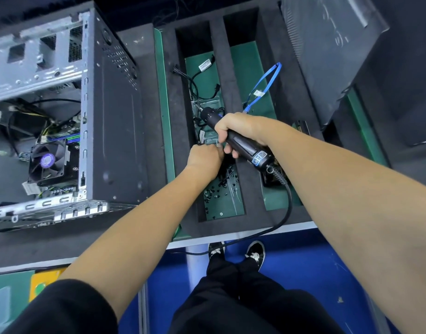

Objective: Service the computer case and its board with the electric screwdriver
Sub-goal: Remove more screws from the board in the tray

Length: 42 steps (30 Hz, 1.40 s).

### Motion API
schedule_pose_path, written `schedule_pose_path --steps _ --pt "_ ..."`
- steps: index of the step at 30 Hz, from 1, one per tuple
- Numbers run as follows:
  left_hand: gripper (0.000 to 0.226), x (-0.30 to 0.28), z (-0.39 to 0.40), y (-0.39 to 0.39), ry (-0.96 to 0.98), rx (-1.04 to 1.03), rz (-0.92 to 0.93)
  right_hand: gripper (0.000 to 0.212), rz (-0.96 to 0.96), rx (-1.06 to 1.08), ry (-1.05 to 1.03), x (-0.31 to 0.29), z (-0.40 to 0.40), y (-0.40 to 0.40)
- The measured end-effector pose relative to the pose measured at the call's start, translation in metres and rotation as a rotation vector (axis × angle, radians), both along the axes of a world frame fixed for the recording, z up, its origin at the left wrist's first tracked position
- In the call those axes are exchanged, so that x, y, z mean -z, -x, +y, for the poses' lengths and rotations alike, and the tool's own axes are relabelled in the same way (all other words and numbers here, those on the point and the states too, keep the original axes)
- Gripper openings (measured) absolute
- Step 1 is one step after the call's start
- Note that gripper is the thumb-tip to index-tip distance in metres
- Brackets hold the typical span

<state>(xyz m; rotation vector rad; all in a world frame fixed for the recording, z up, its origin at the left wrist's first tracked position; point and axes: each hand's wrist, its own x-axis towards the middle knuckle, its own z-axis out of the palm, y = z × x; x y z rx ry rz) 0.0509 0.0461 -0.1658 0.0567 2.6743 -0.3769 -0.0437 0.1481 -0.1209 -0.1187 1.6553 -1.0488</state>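
Note:
The open computer case [110,116] lies on the bench at the left, and its board [62,141] with a black fan [48,162] shows inside. My right hand [240,131] grips the black electric screwdriver [245,145], tip pointing up-left over the foam tray. My left hand [204,160] reaches into the tray's left slot with its fingers curled down above a pile of small black screws [221,184]. What the left fingers hold is hidden.
A black foam tray [250,201] with green-floored slots holds black cables [197,78] and a blue cable [265,85]. A dark case panel [327,56] leans at the right. The screwdriver cord [279,222] hangs over the bench edge. My feet stand on blue floor.

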Motion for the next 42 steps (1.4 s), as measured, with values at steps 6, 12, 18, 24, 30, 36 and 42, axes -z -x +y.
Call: schedule_pose_path --steps 6,12,18,24,30,36,42 --pt "0.026 -0.003 0.001 -0.01 0.073 0.104 -0.037 0.025 0.005 0.017 -0.021 -0.001 0.001 -0.001" --pt "0.022 -0.002 0.004 -0.017 0.17 0.219 -0.053 0.031 0.001 0.004 -0.049 0.0 -0.001 0.0" --pt "0.023 0.002 0.012 -0.017 0.09 0.16 -0.089 0.035 0.012 0.003 -0.059 0.002 -0.002 0.0" --pt "0.022 0.001 0.014 -0.02 0.149 0.141 -0.17 0.036 0.012 0.006 -0.05 0.003 -0.002 0.0" --pt "0.025 0.004 0.015 -0.021 0.228 0.213 -0.284 0.036 0.011 0.006 -0.049 0.002 -0.002 0.0" --pt "0.028 0.003 0.012 -0.022 0.142 0.246 -0.222 0.034 0.011 0.008 -0.05 0.002 -0.002 0.0" --pt "0.03 0.001 0.01 -0.025 0.089 0.248 -0.171 0.037 0.015 0.014 -0.058 0.003 -0.002 -0.001"
